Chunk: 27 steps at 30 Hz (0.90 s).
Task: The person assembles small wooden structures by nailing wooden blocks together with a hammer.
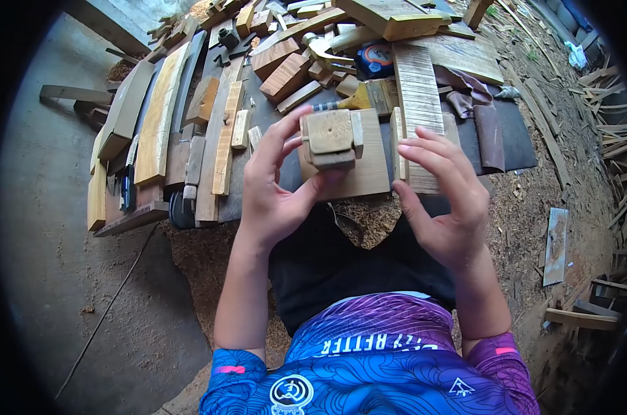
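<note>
My left hand (pixel 279 183) is closed around a squared wooden block (pixel 330 131) with small strips along its sides. The block sits on a flat, square wooden board (pixel 369 162), and the thumb presses its near face. My right hand (pixel 445 197) has its thumb and fingertips on a narrow wooden strip (pixel 398 149), which is just right of the board. Behind that strip lies a long board with dark cross lines (pixel 418 83). A paintbrush (pixel 362 97) lies just beyond the block, its handle partly hidden.
A hammer (pixel 321 50) and a blue tape measure (pixel 377 59) lie farther back among wood offcuts. Long planks (pixel 162 114) fill the left side. A brown cloth (pixel 490 138) hangs at the right edge. Shavings and scraps cover the ground.
</note>
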Tool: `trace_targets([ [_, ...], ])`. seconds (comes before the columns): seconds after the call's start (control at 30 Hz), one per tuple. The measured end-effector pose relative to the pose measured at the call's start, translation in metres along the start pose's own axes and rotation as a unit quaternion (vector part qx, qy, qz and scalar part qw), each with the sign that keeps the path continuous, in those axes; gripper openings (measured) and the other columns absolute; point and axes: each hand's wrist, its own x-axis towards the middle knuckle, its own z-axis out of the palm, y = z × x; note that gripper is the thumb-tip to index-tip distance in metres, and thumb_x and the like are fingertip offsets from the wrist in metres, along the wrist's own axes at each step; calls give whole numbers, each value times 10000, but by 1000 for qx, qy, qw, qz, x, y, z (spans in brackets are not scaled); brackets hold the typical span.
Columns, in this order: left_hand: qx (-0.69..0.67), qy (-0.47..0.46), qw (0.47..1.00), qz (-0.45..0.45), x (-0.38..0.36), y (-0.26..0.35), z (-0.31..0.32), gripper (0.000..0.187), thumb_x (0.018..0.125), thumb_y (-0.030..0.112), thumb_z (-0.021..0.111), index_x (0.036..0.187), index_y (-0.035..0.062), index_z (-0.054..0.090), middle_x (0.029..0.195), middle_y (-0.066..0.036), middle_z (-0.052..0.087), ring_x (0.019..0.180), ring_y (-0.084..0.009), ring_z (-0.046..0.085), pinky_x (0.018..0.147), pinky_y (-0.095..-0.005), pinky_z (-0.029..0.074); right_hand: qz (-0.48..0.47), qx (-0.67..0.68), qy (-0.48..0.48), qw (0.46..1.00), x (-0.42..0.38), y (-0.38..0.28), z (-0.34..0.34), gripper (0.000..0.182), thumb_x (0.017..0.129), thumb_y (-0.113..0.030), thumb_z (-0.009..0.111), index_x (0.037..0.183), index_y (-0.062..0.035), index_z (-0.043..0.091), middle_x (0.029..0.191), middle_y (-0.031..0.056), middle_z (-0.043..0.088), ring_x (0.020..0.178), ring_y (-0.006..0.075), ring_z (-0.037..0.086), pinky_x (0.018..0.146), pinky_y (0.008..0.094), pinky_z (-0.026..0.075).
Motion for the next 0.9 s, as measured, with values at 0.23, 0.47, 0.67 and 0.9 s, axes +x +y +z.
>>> trace_targets([
  [0.23, -167, 0, 985, -53, -13, 46, 6, 714, 786, 79, 895, 1375, -53, 513, 1296, -129, 597, 1193, -248, 655, 1037, -397, 552, 44, 194, -57, 978, 10, -13, -1, 633, 820, -105, 822, 1399, -30, 580, 1270, 183, 668, 1180, 341, 665, 991, 420, 543],
  [0.47, -143, -8, 982, -124, -24, 81, 7, 721, 768, 112, 916, 1370, -73, 564, 1198, -97, 602, 1141, -204, 663, 984, -370, 595, 203, 464, -91, 858, 5, -23, 1, 841, 868, -78, 818, 1566, 5, 356, 1320, 170, 620, 1154, 219, 672, 1012, 357, 547],
  [0.67, -85, -55, 986, -135, -24, 86, 10, 791, 765, 239, 922, 1390, -96, 570, 1166, -83, 620, 1068, -185, 663, 896, -317, 577, 251, 459, -107, 846, 7, -27, -10, 628, 1029, -309, 667, 1490, 43, 426, 1222, 107, 655, 1154, 152, 624, 1020, 320, 486],
  [0.9, -57, -55, 987, -137, -31, 85, 16, 807, 726, 254, 951, 1381, -60, 600, 1037, -35, 584, 910, -94, 582, 726, -214, 475, 259, 457, -97, 845, -4, -30, -9, 527, 1042, -369, 632, 1357, 37, 511, 1196, 104, 667, 1122, 143, 627, 953, 303, 510],
])
